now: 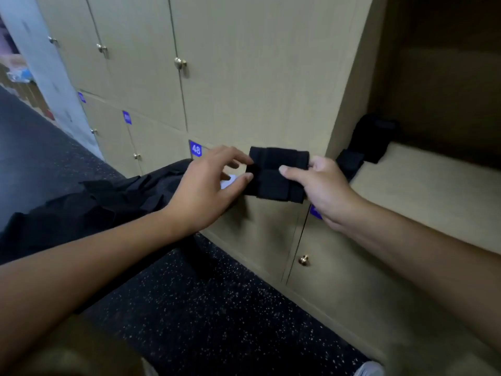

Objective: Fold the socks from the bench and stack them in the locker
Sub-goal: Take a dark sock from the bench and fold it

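A folded black sock bundle hangs in the air in front of the tan lockers. My right hand grips its right side, thumb across the front. My left hand pinches its left edge between thumb and fingers. To the right is the open locker. On its shelf stands a dark stack of folded socks near the left wall, with one more black piece at the shelf's front corner. A pile of loose black socks lies to the left, under my left forearm.
Shut locker doors with brass knobs fill the wall, one labelled 48. A lower door knob sits under my right wrist. Dark speckled floor runs below. A white pillar stands at far left.
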`<act>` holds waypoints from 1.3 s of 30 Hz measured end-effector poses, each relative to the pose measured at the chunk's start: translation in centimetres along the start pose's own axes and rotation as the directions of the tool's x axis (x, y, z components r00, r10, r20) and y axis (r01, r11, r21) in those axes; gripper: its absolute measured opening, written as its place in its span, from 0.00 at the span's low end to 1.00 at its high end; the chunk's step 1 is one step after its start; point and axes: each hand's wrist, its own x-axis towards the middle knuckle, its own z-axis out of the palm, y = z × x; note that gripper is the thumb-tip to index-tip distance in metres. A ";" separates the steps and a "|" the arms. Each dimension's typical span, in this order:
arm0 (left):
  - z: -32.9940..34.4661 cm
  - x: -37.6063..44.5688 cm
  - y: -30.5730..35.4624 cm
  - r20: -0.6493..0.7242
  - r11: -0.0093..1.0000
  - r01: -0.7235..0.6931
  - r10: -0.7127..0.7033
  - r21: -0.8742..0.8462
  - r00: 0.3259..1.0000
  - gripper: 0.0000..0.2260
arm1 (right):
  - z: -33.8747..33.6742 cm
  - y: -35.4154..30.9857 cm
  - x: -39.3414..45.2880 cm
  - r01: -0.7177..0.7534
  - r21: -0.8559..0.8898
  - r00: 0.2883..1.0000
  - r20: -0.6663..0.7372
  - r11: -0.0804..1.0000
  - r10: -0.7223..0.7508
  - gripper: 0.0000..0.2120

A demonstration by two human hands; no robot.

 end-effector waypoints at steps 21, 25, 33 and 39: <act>7.2 8.8 5.3 0.305 0.683 0.409 -0.276 -0.605 0.912 0.09 | -8.7 -3.0 -0.2 0.084 0.037 0.969 -0.236 0.996 -0.073 0.12; 8.7 9.7 5.8 0.273 0.647 0.402 -0.295 -0.648 0.916 0.09 | -9.2 -1.9 -0.5 0.035 0.062 0.961 -0.276 0.997 -0.016 0.09; 9.8 12.1 5.1 0.295 0.845 0.234 -0.096 -0.481 0.951 0.10 | -12.4 -3.5 0.3 0.090 -0.358 0.962 -0.212 0.929 -0.175 0.17; 10.9 12.6 5.3 0.324 0.837 0.209 -0.040 -0.506 0.945 0.08 | -12.0 -3.2 1.1 0.114 -0.538 0.993 0.025 0.835 -0.119 0.07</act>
